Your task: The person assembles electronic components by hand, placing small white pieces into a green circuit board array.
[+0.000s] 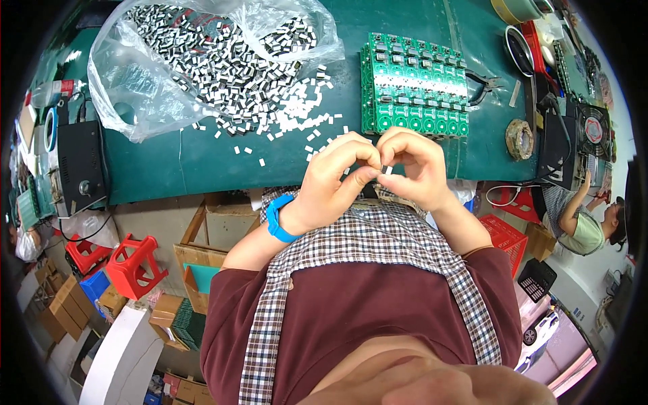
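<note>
My left hand (339, 177), with a blue band on its wrist, and my right hand (417, 167) meet just past the near edge of the table. Thumbs and fingers of both are pinched together around a small black-and-white rectangular component (387, 170). It is mostly hidden by the fingertips. Beyond the left hand lies a large heap of similar components (236, 74), spilling out of a clear plastic bag (111, 101). Several loose ones lie white side up close to the hands. Past my right hand rests a stacked block of green circuit boards (415, 88) with rows of parts on it.
Pliers (482, 88) with dark handles lie right of the boards. A tape roll (519, 139) sits near the green table's (223, 172) right end, a black box (81, 162) at its left end. Red stools (135, 266) stand below. Another person (577, 216) is seated far right.
</note>
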Tool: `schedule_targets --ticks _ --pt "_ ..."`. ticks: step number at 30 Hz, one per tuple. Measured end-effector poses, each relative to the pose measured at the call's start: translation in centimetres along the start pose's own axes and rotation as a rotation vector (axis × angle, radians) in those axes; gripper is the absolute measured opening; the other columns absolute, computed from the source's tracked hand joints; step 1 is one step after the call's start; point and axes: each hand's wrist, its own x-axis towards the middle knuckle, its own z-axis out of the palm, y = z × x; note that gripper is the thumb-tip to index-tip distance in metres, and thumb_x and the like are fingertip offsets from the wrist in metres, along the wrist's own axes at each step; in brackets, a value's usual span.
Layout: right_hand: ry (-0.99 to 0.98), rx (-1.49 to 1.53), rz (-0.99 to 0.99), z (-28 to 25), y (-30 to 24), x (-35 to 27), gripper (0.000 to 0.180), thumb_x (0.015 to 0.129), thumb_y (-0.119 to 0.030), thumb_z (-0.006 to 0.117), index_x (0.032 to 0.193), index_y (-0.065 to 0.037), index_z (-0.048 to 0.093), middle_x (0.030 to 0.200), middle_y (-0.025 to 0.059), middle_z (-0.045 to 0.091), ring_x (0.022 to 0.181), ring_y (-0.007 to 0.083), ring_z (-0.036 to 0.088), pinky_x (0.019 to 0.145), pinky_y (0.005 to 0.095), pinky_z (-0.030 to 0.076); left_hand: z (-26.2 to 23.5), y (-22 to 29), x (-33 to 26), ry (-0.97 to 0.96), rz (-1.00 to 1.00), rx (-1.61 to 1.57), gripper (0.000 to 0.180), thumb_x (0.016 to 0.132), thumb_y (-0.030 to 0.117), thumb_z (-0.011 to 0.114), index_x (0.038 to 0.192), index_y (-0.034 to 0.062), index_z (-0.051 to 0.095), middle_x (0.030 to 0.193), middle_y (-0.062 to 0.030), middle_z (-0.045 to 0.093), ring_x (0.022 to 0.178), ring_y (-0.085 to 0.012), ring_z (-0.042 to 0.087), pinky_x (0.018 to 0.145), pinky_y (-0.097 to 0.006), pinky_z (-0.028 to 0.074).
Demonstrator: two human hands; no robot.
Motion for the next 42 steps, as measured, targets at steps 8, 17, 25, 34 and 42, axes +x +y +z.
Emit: schedule_targets --ticks 8,17,25,34,42 --pt "0.197 -0.591 -0.412 0.5 -1.0 -0.6 0.022 0.065 0.000 0.077 0.084 0.000 0.065 0.080 0.0106 0.066 0.071 0.0222 0.066 0.061 0.0292 0.054 0.4 0.3 0.5 0.163 0.103 0.171 0.014 0.075 -0.004 0.067 0.089 0.0001 0.065 0.086 -0.0113 0.064 0.075 -0.0206 0.064 0.065 -0.027 0.051" --pt "0.188 -0.831 -0.495 -2.2 -1.4 1.5 0.020 0.068 0.003 0.073 0.085 0.000 0.064 0.082 0.0098 0.066 0.076 0.0205 0.066 0.066 0.0266 0.053 0.1 -0.3 0.7 0.253 0.043 0.289 0.012 0.072 -0.002 0.068 0.082 0.0017 0.063 0.080 -0.0097 0.064 0.072 -0.0229 0.063 0.061 -0.029 0.049" --pt "0.193 -0.123 0.121 -6.4 -0.5 2.9 0.019 0.082 -0.001 0.064 0.100 0.006 0.062 0.096 0.0103 0.066 0.086 0.0146 0.064 0.079 0.0251 0.052 0.6 -2.8 0.1 0.179 0.027 0.503 0.021 0.071 0.001 0.069 0.091 0.0049 0.065 0.085 -0.0078 0.062 0.075 -0.0240 0.060 0.064 -0.032 0.048" --pt "0.077 -0.248 -0.027 -3.0 -1.2 2.1 0.015 0.076 0.001 0.069 0.090 0.003 0.066 0.090 0.0096 0.064 0.082 0.0150 0.065 0.073 0.0257 0.055 0.5 -0.9 3.5 0.219 0.283 0.498 0.022 0.068 -0.001 0.070 0.089 0.0032 0.065 0.084 -0.0076 0.062 0.073 -0.0226 0.059 0.061 -0.032 0.047" --pt "0.139 -0.309 -0.063 -3.2 -1.4 2.0 0.014 0.075 0.000 0.069 0.088 0.002 0.066 0.086 0.0088 0.066 0.078 0.0146 0.065 0.069 0.0256 0.054 0.5 -1.1 3.3 0.285 0.221 0.537 0.013 0.069 0.005 0.071 0.079 0.0049 0.062 0.077 -0.0068 0.061 0.069 -0.0236 0.059 0.058 -0.033 0.046"
